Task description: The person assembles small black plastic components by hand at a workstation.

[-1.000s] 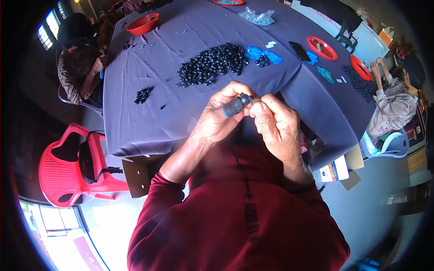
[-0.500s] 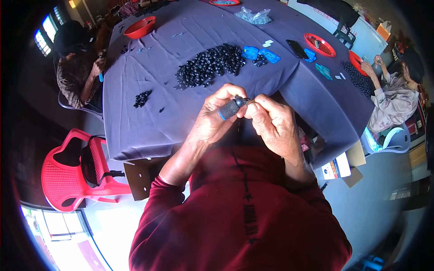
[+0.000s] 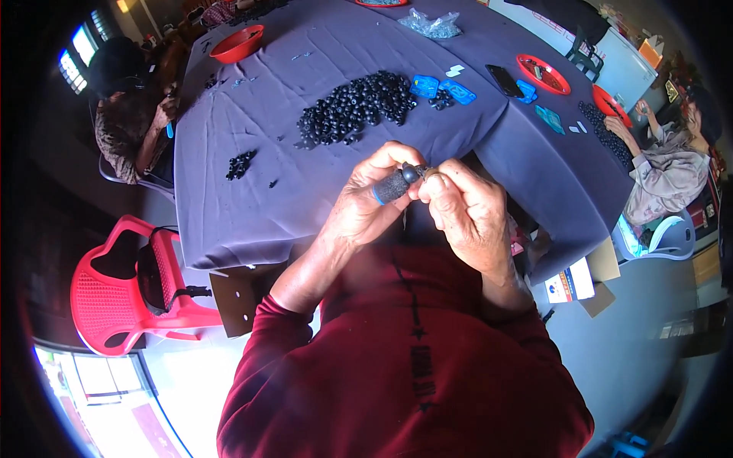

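Observation:
My left hand (image 3: 353, 206) is closed, pinching a small round black part (image 3: 411, 174) between its fingertips just beyond the table's near edge. On its thumb sits a dark finger sleeve (image 3: 391, 188) with a blue rim. Against the part's right side, my right hand (image 3: 472, 214) is closed too, thumb pressed to forefinger; what it pinches is mostly hidden. Farther off on the cloth lies a large heap of round black parts (image 3: 355, 108). Left of my hands is a small cluster of black pieces (image 3: 241, 164).
Blue plastic pieces (image 3: 456, 92), a phone (image 3: 504, 80), a clear bag (image 3: 430, 24) and red bowls (image 3: 237, 44) rest on the purple tablecloth (image 3: 221, 214). People work at left (image 3: 126, 126) and right (image 3: 672, 168). A red chair (image 3: 114, 294) stands at left.
Both hands stay together at nearly the same spot. The fingers have shifted slightly around the black part, and the whole view has moved a little.

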`<state>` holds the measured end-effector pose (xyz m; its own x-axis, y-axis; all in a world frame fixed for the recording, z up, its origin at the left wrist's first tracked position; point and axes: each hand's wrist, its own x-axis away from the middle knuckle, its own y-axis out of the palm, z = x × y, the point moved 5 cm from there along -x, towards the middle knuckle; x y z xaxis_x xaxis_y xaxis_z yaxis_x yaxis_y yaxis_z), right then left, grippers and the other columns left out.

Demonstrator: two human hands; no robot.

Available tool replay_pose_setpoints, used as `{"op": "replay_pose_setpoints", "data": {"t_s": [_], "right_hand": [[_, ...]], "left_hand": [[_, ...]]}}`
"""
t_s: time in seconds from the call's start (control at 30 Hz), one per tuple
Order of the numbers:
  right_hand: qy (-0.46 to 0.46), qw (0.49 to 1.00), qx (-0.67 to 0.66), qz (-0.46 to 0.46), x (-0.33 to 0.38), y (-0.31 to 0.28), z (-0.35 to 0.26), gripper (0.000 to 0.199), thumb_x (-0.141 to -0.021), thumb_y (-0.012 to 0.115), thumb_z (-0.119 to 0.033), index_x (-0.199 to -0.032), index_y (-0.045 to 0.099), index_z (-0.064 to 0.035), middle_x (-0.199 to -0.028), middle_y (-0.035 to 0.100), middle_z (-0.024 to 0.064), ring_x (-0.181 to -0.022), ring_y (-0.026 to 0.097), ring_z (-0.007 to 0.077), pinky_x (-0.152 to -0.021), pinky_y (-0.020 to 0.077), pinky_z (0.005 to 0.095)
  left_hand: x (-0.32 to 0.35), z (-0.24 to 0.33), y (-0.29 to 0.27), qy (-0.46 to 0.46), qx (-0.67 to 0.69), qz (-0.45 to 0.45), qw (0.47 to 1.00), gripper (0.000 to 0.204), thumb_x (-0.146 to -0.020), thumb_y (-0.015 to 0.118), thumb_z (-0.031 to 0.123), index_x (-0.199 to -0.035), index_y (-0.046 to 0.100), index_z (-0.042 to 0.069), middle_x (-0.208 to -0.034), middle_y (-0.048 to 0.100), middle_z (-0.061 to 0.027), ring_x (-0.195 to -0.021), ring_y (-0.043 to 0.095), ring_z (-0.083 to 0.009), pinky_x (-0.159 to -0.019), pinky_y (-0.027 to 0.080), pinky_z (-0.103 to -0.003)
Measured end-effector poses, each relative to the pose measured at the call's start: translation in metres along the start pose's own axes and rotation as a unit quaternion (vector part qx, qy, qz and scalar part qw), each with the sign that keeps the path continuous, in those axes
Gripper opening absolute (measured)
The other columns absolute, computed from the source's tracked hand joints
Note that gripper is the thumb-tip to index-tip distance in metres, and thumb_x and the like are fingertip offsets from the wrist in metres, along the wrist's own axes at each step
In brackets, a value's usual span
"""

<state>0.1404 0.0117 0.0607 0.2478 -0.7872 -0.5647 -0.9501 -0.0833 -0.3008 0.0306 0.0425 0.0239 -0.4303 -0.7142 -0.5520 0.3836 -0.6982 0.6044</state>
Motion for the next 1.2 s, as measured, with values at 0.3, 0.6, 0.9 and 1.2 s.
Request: {"op": "replay_pose_setpoints", "data": {"t_s": [0.3,0.6,0.9,1.2], "right_hand": [[0.005,0.998,0.061,-0.009,-0.002,-0.001,0.001,0.027,-0.090,0.049,-0.023,-0.077,0.056,-0.0009,-0.053,0.046,-0.0019,-0.045,0.038,0.0022,-0.042,0.0308,0.0190],[0.006,0.998,0.037,-0.043,-0.003,0.003,0.007,0.028,-0.090,0.048,-0.022,-0.074,0.055,-0.0008,-0.050,0.041,-0.0025,-0.044,0.035,0.0022,-0.042,0.0296,0.0192],[0.041,0.993,-0.114,0.007,-0.003,0.001,0.001,0.028,-0.092,0.044,-0.022,-0.075,0.051,0.0002,-0.072,0.057,0.0045,-0.049,0.037,0.0019,-0.044,0.0333,0.0176],[-0.087,0.992,-0.083,0.042,-0.004,0.001,-0.014,0.027,-0.076,0.062,0.002,-0.103,0.054,0.0035,-0.077,0.058,0.0029,-0.066,0.051,0.0036,-0.057,0.0414,0.0165]], "left_hand": [[0.002,0.005,-0.005,-0.001,-0.066,0.031,0.997,0.023,-0.081,0.059,0.013,-0.099,0.051,0.000,-0.081,0.053,-0.0045,-0.075,0.049,-0.0112,-0.071,0.039,-0.025],[0.004,0.001,-0.004,-0.017,-0.081,0.047,0.995,0.020,-0.081,0.057,0.011,-0.098,0.052,0.000,-0.081,0.053,-0.0037,-0.075,0.049,-0.0098,-0.069,0.039,-0.023],[0.003,-0.009,0.000,-0.069,0.095,0.044,0.992,0.035,-0.076,0.065,0.026,-0.095,0.050,0.001,-0.078,0.046,-0.0023,-0.078,0.048,-0.0149,-0.072,0.040,-0.030],[0.007,-0.004,0.004,-0.070,0.097,0.056,0.991,0.028,-0.079,0.062,0.024,-0.090,0.053,0.000,-0.079,0.048,-0.0023,-0.076,0.047,-0.0113,-0.071,0.040,-0.027]]}}
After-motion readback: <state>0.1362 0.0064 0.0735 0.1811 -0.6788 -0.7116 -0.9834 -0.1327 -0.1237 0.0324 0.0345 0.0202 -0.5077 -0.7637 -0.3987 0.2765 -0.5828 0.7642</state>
